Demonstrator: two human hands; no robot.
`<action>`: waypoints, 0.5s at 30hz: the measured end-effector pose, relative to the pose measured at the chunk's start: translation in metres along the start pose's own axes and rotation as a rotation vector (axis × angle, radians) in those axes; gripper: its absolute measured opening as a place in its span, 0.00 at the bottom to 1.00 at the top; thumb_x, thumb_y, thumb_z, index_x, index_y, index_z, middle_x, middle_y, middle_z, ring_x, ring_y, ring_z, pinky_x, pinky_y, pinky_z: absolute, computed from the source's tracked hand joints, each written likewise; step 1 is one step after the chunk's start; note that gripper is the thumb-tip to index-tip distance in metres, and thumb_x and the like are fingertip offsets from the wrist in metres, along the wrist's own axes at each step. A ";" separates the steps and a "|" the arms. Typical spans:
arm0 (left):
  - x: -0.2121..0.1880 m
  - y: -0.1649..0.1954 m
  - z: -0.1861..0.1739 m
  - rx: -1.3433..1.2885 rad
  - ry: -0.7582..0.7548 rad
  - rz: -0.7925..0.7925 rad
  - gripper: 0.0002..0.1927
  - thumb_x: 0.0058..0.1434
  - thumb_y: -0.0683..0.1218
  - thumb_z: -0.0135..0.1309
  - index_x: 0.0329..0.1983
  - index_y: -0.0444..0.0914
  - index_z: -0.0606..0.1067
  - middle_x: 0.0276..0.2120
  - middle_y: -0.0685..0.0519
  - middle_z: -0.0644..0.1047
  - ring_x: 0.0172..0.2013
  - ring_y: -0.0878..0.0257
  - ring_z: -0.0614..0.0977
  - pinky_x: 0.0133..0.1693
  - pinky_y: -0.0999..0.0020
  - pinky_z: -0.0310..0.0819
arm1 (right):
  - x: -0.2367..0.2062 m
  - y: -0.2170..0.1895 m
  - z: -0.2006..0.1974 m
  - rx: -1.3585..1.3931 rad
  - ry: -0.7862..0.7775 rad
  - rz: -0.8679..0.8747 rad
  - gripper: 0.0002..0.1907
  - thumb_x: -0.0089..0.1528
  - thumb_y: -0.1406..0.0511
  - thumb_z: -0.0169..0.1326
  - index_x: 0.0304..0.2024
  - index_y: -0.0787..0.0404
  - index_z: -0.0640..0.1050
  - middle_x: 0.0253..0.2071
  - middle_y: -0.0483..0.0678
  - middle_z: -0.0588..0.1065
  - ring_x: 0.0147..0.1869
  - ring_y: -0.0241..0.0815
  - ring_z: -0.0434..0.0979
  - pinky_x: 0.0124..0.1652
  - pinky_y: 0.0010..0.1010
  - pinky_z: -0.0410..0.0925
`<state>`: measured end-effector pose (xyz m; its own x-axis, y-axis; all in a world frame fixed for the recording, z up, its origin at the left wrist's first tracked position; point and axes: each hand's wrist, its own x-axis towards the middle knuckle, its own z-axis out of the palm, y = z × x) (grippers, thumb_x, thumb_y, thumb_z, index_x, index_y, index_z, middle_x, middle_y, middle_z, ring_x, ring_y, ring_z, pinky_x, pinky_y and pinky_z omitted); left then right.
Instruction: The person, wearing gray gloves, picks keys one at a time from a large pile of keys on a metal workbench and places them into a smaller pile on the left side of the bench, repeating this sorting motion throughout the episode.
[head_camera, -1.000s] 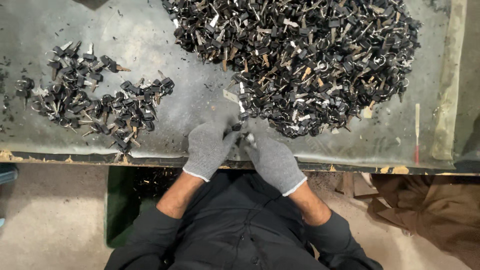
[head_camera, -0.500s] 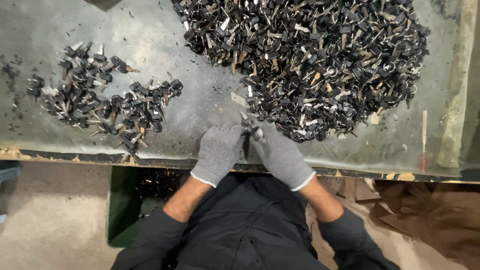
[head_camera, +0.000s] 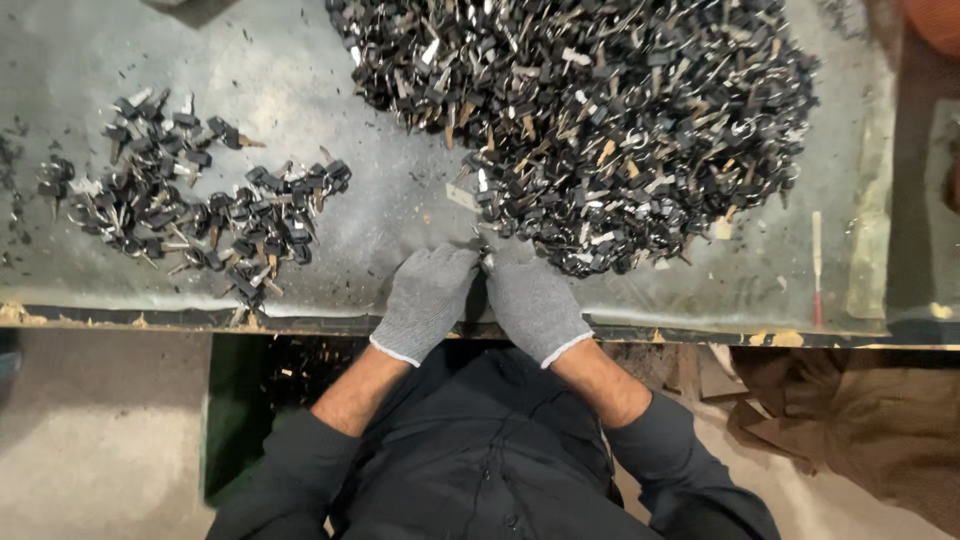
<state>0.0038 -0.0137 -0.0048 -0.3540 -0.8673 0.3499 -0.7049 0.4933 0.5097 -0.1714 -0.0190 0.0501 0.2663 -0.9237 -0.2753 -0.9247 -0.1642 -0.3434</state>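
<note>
Keys (head_camera: 487, 262), small, dark-headed with metal blades, are pinched at the table edge (head_camera: 300, 322) between two grey-gloved hands; left hand (head_camera: 425, 300) and right hand (head_camera: 530, 305) are closed together; one smaller pile (head_camera: 190, 220) is seen left, one large heap (head_camera: 600, 120) right; uncountable.

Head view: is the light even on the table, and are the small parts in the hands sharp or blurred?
Head view: soft, even light on the grey table, no strong glare; big pile sharp; item between left hand and right hand too small to resolve.
</note>
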 end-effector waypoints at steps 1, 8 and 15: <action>0.001 -0.001 0.000 -0.045 0.021 -0.006 0.15 0.57 0.41 0.56 0.48 0.38 0.77 0.36 0.47 0.78 0.36 0.49 0.80 0.41 0.55 0.73 | 0.001 -0.001 -0.002 0.065 -0.048 0.049 0.17 0.66 0.62 0.49 0.51 0.69 0.68 0.33 0.62 0.77 0.37 0.62 0.82 0.36 0.51 0.74; 0.001 0.005 -0.001 0.002 -0.057 -0.088 0.16 0.59 0.40 0.57 0.51 0.36 0.75 0.39 0.44 0.78 0.39 0.46 0.79 0.44 0.53 0.73 | 0.002 -0.003 -0.006 -0.133 0.041 -0.011 0.12 0.66 0.62 0.51 0.45 0.65 0.71 0.41 0.60 0.77 0.42 0.59 0.82 0.37 0.46 0.76; -0.001 0.011 -0.008 -0.113 0.093 -0.095 0.23 0.54 0.37 0.55 0.56 0.35 0.74 0.39 0.45 0.79 0.39 0.48 0.80 0.44 0.55 0.74 | -0.020 -0.013 0.009 -0.220 0.413 -0.208 0.31 0.61 0.69 0.52 0.67 0.70 0.65 0.40 0.60 0.79 0.35 0.57 0.83 0.30 0.44 0.75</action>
<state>0.0016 -0.0073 0.0071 -0.2268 -0.9030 0.3649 -0.6572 0.4184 0.6269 -0.1618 0.0049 0.0519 0.3621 -0.9161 0.1722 -0.9107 -0.3871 -0.1440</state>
